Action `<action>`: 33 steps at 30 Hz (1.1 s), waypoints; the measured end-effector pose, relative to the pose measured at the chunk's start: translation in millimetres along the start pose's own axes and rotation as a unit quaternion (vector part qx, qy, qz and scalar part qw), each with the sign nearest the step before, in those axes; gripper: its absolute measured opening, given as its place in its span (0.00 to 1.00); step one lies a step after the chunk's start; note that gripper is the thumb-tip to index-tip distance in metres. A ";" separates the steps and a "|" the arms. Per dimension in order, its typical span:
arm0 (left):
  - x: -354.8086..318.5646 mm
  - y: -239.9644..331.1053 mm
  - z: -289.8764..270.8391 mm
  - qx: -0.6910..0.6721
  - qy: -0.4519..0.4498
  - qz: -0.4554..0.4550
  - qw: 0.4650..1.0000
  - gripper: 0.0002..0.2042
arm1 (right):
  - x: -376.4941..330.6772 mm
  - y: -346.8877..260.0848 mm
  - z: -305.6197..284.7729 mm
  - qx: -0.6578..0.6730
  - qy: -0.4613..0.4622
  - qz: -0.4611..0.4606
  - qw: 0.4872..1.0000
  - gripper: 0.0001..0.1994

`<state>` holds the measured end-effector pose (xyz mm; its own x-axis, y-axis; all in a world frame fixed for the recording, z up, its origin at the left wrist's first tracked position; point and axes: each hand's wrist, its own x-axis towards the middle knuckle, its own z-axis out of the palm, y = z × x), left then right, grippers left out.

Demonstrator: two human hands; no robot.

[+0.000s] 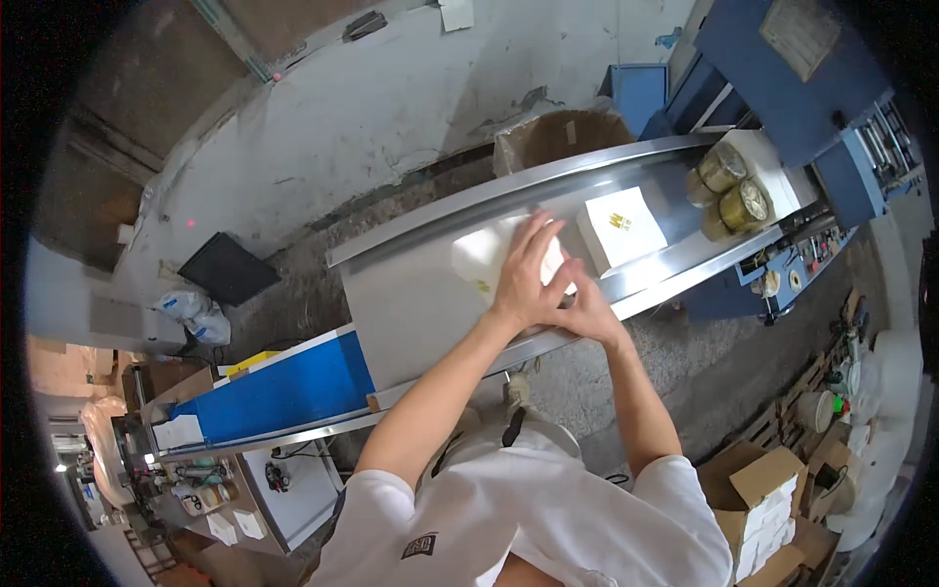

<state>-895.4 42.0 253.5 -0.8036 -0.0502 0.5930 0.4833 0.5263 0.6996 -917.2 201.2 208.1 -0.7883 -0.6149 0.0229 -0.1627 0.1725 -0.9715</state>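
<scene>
Over the middle of the steel table (406, 293), my two hands close in around a small white paper stack (555, 262) that is mostly hidden behind the fingers. My left hand (528, 279) lies along its left side with the fingers reaching over it. My right hand (587, 305) grips its near right side, thumb toward the left hand. Just right of them rests a square white paper stack (626, 230) with a gold print on top. Left of my left hand, a bright white patch with a bit of gold shows on the steel; whether it is paper or reflection is unclear.
Gold foil rolls (734, 186) stand at the table's right end, beside a blue machine (773, 78). A blue conveyor belt (284, 386) joins on the left. Behind the table is a lined cardboard box (562, 137); another open carton (763, 499) with white stacks stands lower right.
</scene>
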 end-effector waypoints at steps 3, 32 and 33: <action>10.9 16.5 4.9 0.026 0.034 0.007 0.999 0.29 | -2.2 3.0 -9.8 0.040 0.058 0.024 0.997 0.53; -51.8 -32.9 -75.3 -0.261 0.015 -0.402 0.878 0.32 | 27.6 -37.6 -6.9 -0.190 -0.060 0.004 0.980 0.49; -52.6 -33.4 -76.2 -0.261 0.016 -0.403 0.877 0.32 | 27.7 -35.5 -8.9 -0.190 -0.059 -0.010 0.980 0.49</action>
<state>-842.7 -37.6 229.3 -0.9515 -0.2547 -0.1726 -0.1372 -0.1510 0.9790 -938.6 184.9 245.4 -0.7119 -0.7022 -0.0081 -0.4050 0.4199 -0.8122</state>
